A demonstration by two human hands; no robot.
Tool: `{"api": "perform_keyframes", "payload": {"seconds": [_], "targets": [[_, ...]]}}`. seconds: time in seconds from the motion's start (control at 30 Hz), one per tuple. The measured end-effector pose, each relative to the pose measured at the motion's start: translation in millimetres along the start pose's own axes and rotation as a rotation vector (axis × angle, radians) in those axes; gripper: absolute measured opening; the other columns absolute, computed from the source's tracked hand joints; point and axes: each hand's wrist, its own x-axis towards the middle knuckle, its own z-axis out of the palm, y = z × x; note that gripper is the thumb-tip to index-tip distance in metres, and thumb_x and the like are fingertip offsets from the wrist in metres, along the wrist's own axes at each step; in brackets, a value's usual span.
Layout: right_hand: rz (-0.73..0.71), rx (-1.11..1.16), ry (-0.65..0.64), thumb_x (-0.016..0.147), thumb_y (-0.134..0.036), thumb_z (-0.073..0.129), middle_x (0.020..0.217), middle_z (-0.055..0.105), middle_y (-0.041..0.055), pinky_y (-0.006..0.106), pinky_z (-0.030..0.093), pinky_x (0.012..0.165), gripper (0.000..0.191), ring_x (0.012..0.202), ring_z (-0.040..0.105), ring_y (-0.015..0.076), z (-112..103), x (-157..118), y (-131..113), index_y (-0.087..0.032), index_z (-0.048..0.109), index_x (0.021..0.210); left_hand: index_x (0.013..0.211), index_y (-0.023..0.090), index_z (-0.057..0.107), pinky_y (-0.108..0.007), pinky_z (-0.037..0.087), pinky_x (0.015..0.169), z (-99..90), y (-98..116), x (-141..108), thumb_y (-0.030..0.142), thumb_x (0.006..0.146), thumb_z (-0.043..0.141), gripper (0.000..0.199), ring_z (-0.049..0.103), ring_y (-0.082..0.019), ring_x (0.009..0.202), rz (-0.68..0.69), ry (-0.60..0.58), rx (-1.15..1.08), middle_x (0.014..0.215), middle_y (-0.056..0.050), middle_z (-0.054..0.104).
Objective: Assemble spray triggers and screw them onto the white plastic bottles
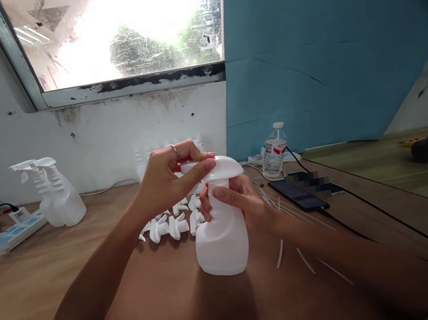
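Observation:
A white spray bottle [223, 246] stands upright on the brown table in front of me, its trigger sprayer head [228, 165] on top of the neck. My left hand [174, 169] pinches the nozzle side of that head between thumb and fingers. Wrapped around the bottle's neck is my right hand [246, 201], thumb across the front. Behind the bottle lie several loose white trigger sprayer heads [176, 226], partly covered by my hands. Whether the head sits fully down on the neck cannot be made out under my fingers.
Finished-looking spray bottles [58, 195] stand at the left by a power strip [23, 229]. More white bottles [142, 161] line the wall. Thin tubes [305, 261] lie to the right, near a phone [298, 194], cables and a water bottle [274, 152].

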Motion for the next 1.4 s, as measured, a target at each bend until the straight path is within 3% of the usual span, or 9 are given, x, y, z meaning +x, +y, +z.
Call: {"api": "perform_keyframes", "payload": {"seconds": [0.1, 0.27, 0.6, 0.73, 0.87, 1.0, 1.1, 1.27, 1.4], "targets": [[0.008, -0.023, -0.021, 0.086, -0.031, 0.060, 0.069, 0.056, 0.0031, 0.031, 0.044, 0.060, 0.018, 0.062, 0.057, 0.0156, 0, 1, 0, -0.014, 0.056, 0.082, 0.069, 0.016, 0.055, -0.025, 0.046, 0.064, -0.2, 0, 0, 0.031, 0.083, 0.066, 0.024, 0.066, -0.019, 0.085, 0.011, -0.001, 0.010, 0.072, -0.003, 0.062], [0.018, 0.108, -0.053, 0.088, -0.037, 0.055, 0.080, 0.061, 0.0085, 0.033, 0.046, 0.061, 0.027, 0.069, 0.060, 0.0188, -5, -2, 5, -0.012, 0.058, 0.098, 0.067, 0.016, 0.053, -0.026, 0.047, 0.069, -0.9, 0, 0, 0.029, 0.084, 0.064, 0.024, 0.066, -0.019, 0.089, 0.026, -0.007, 0.023, 0.068, -0.001, 0.059], [0.038, 0.025, -0.045, 0.085, -0.039, 0.061, 0.071, 0.056, 0.0037, 0.032, 0.045, 0.061, 0.025, 0.061, 0.056, 0.0155, -4, 3, 4, -0.014, 0.055, 0.083, 0.069, 0.015, 0.059, -0.025, 0.050, 0.063, -1.1, -3, 1, 0.034, 0.082, 0.067, 0.024, 0.066, -0.017, 0.081, -0.004, 0.011, 0.021, 0.076, -0.005, 0.067], [0.160, 0.082, -0.123, 0.081, -0.035, 0.063, 0.074, 0.056, 0.0036, 0.030, 0.044, 0.062, 0.022, 0.063, 0.054, 0.0141, -10, 8, -1, -0.013, 0.057, 0.086, 0.090, 0.016, 0.070, -0.024, 0.053, 0.063, -16.7, -5, 3, 0.037, 0.083, 0.066, 0.022, 0.066, -0.015, 0.076, -0.034, -0.124, -0.005, 0.094, -0.008, 0.071], [0.305, 0.083, -0.237, 0.073, -0.026, 0.064, 0.069, 0.053, 0.0008, 0.027, 0.042, 0.065, 0.015, 0.064, 0.050, 0.0120, -11, 14, -8, -0.015, 0.056, 0.078, 0.125, 0.023, 0.060, -0.024, 0.056, 0.068, -43.0, -4, 4, 0.037, 0.087, 0.060, 0.040, 0.067, -0.014, 0.077, -0.077, -0.242, 0.061, 0.107, -0.009, 0.069], [0.317, 0.086, -0.194, 0.073, -0.020, 0.060, 0.072, 0.052, -0.0009, 0.026, 0.042, 0.065, 0.017, 0.062, 0.049, 0.0104, -9, 13, -11, -0.016, 0.057, 0.089, 0.116, 0.021, 0.065, -0.022, 0.054, 0.065, -56.5, -11, 3, 0.037, 0.087, 0.059, 0.034, 0.063, -0.012, 0.070, -0.097, -0.189, 0.239, 0.094, -0.007, 0.070], [0.293, 0.039, -0.139, 0.075, -0.020, 0.056, 0.066, 0.055, -0.0001, 0.024, 0.041, 0.058, 0.016, 0.059, 0.050, 0.0113, -7, 11, -9, -0.015, 0.056, 0.091, 0.103, 0.019, 0.068, -0.021, 0.051, 0.058, -48.7, -22, -5, 0.037, 0.089, 0.055, 0.027, 0.059, -0.010, 0.063, -0.163, -0.291, 0.242, 0.081, -0.004, 0.068], [0.275, 0.028, -0.131, 0.073, -0.020, 0.057, 0.068, 0.060, 0.0020, 0.026, 0.044, 0.062, 0.011, 0.065, 0.055, 0.0139, -6, 10, -9, -0.015, 0.057, 0.083, 0.101, 0.018, 0.064, -0.022, 0.049, 0.061, -19.3, -38, -41, 0.035, 0.090, 0.052, 0.023, 0.059, -0.011, 0.069, -0.273, -0.643, 0.079, 0.087, -0.004, 0.067], [0.276, 0.034, -0.063, 0.069, -0.017, 0.055, 0.064, 0.058, 0.0007, 0.026, 0.044, 0.060, 0.011, 0.063, 0.053, 0.0134, -5, 8, -13, -0.015, 0.059, 0.079, 0.112, 0.020, 0.060, -0.021, 0.047, 0.060, -2.0, -45, -70, 0.038, 0.083, 0.062, 0.035, 0.058, -0.013, 0.072, -0.336, -0.680, -0.002, 0.087, -0.003, 0.064]]}}
